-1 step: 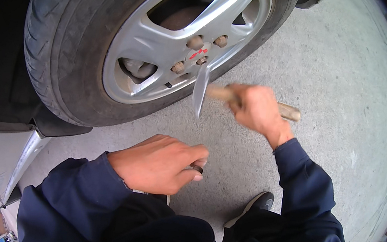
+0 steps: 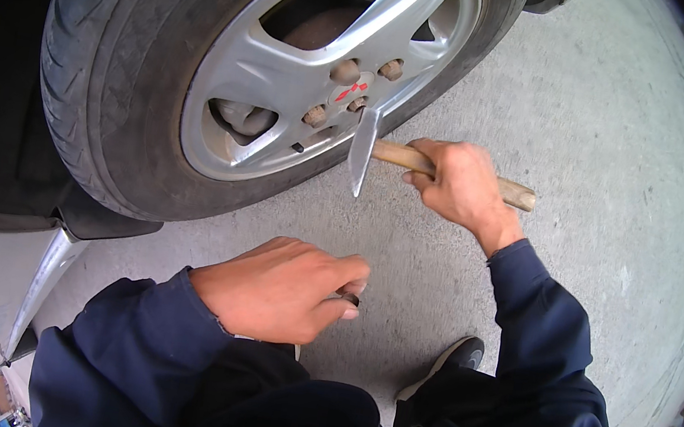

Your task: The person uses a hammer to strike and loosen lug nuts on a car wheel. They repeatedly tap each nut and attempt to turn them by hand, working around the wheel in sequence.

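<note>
My right hand [image 2: 462, 182] is closed round the wooden handle of a hammer [image 2: 363, 153] with a slim metal head, its lower end tapering to a point. The upper end of that head overlaps the view beside a rusty lug nut [image 2: 357, 105] on the silver alloy wheel [image 2: 258, 62]; whether they touch I cannot tell. Nearer to me, apart from the wheel, my left hand [image 2: 283, 288] pinches a small dark, curved piece [image 2: 350, 299] between thumb and fingers. Most of this piece is hidden by the hand, so its kind does not show.
A black tyre [image 2: 136, 89] surrounds the wheel, with several more lug nuts about its hub. Dark bodywork with a bright metal strip [image 2: 42, 294] lies at the left. Beneath is a grey concrete floor [image 2: 594, 162], where my shoe [image 2: 462, 353] stands at the lower middle.
My right hand and the hammer have shifted slightly up and to the right, and the handle, blurred before, now looks sharp. The left hand has kept its place.
</note>
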### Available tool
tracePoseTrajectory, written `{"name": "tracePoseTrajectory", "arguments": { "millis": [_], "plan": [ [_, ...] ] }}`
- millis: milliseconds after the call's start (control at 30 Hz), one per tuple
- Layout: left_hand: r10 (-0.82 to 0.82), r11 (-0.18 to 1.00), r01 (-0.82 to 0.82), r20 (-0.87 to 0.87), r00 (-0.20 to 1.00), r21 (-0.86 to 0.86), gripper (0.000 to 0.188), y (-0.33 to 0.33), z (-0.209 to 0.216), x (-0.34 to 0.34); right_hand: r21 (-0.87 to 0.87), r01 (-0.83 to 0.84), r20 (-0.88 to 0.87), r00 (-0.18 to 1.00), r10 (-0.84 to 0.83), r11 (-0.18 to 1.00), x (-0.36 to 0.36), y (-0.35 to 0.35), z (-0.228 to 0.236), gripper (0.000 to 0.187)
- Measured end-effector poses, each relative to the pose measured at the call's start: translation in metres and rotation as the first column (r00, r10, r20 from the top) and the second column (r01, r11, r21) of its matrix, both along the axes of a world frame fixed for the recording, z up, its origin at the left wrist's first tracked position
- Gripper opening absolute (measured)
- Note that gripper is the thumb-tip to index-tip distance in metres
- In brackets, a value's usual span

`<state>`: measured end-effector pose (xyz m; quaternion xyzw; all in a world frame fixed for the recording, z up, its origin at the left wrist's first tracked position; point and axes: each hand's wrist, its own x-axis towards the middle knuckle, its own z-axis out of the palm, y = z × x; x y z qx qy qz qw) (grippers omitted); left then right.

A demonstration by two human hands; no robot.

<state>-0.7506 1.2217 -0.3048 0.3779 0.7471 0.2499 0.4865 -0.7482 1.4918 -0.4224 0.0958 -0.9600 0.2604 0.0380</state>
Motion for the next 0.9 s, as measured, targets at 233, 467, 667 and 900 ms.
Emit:
{"name": "tracePoseTrajectory", "arguments": {
  "millis": [233, 467, 667, 900],
  "plan": [
    [0.016, 1.000, -0.016, -0.029, 0.999, 0.026, 0.018, 0.0012, -0.0014, -0.0008, 0.059, -0.080, -0.010, 0.997, 0.080, 0.995, 0.0005, -0.0014, -0.0027, 0.021],
    [0.023, 1.000, -0.023, -0.027, 0.999, -0.006, 0.019, 0.0014, -0.0025, -0.0022, 0.064, -0.131, 0.007, 0.991, 0.130, 0.989, 0.0020, -0.0020, -0.0041, 0.021],
    [0.037, 0.999, -0.037, -0.004, 0.999, 0.008, 0.019, 0.0047, -0.0042, -0.0032, 0.051, -0.047, 0.087, 0.995, 0.042, 0.998, 0.0032, -0.0025, -0.0070, 0.021],
    [0.042, 0.999, -0.042, -0.002, 0.999, -0.003, 0.020, 0.0075, -0.0061, -0.0032, 0.077, -0.022, 0.059, 0.998, 0.017, 0.997, 0.0028, 0.0013, -0.0063, 0.024]
  ]
}}
